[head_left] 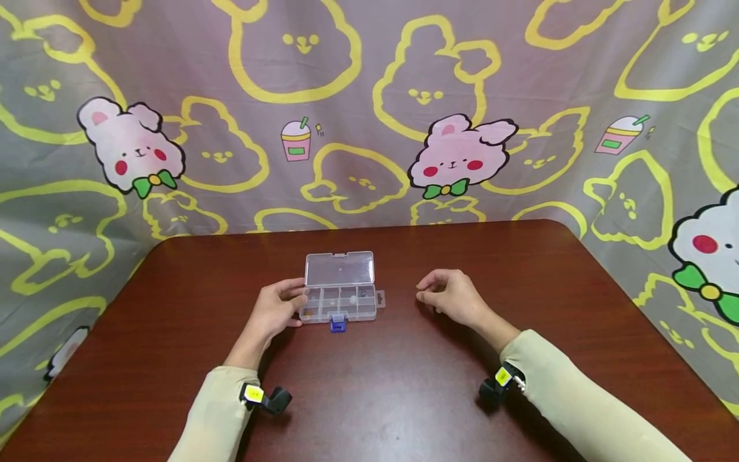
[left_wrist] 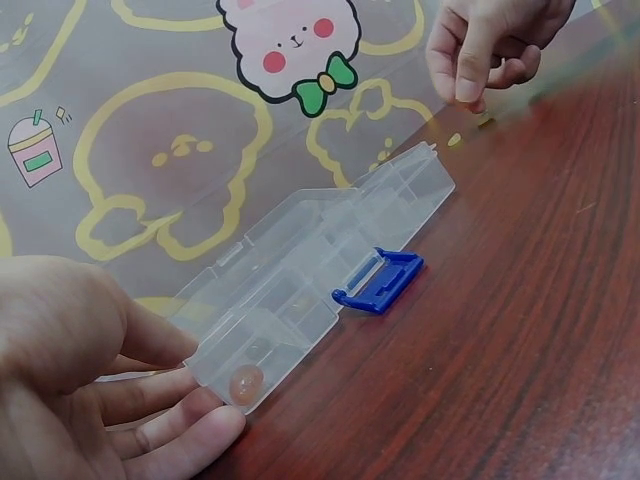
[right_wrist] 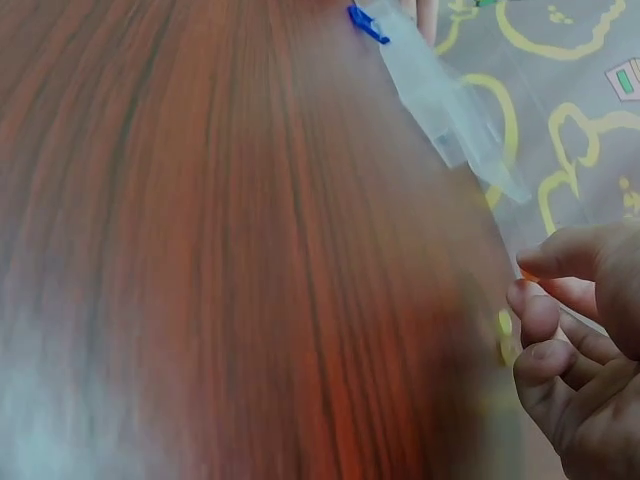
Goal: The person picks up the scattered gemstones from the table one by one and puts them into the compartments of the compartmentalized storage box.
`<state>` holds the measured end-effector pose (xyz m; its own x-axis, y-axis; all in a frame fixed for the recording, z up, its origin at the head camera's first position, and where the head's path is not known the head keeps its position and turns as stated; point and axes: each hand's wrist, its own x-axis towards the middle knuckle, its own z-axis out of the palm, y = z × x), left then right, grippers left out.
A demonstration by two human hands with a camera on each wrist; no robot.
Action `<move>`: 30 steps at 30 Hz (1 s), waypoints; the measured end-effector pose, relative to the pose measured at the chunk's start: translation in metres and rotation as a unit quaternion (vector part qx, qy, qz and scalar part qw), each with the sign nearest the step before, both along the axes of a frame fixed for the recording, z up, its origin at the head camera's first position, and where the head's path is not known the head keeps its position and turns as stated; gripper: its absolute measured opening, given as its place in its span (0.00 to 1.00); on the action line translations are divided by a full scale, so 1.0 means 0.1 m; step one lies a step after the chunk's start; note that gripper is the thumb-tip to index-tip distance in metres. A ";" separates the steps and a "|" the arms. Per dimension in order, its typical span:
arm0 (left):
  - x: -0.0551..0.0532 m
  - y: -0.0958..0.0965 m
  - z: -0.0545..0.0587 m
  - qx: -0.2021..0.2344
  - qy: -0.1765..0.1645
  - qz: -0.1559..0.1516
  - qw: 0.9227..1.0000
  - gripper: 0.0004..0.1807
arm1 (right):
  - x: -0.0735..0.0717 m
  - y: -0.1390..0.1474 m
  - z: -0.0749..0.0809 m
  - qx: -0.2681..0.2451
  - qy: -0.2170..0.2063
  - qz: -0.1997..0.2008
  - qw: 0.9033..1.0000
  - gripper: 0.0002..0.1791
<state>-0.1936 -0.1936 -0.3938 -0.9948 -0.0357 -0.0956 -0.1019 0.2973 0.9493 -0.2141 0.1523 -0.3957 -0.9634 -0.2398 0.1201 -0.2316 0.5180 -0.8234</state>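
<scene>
A clear plastic compartment box (head_left: pixel 339 309) lies on the table with its lid (head_left: pixel 339 269) raised and its blue latch (head_left: pixel 338 325) hanging at the front. My left hand (head_left: pixel 276 309) grips the box's left end, thumb and fingers curled about its corner. In the left wrist view, a round amber-orange bead (left_wrist: pixel 246 384) sits in the near end compartment. To the right of the box, apart from it, my right hand (head_left: pixel 453 298) pinches a tiny orange piece (right_wrist: pixel 528 277) between thumb and index finger; fingertips mostly hide it, so its shape is unclear.
The box stands on a dark reddish-brown wooden table (head_left: pixel 369 398). Several small bits lie in its compartments, too small to identify. A grey cloth (head_left: pixel 346 186) with cartoon figures hangs behind and beside the table. Each sleeve carries a black wrist camera (head_left: pixel 278 400).
</scene>
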 end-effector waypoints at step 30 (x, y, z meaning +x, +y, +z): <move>0.00 0.00 -0.01 -0.001 -0.003 0.005 1.000 0.22 | -0.01 -0.74 0.19 -0.050 0.005 0.058 0.997 0.03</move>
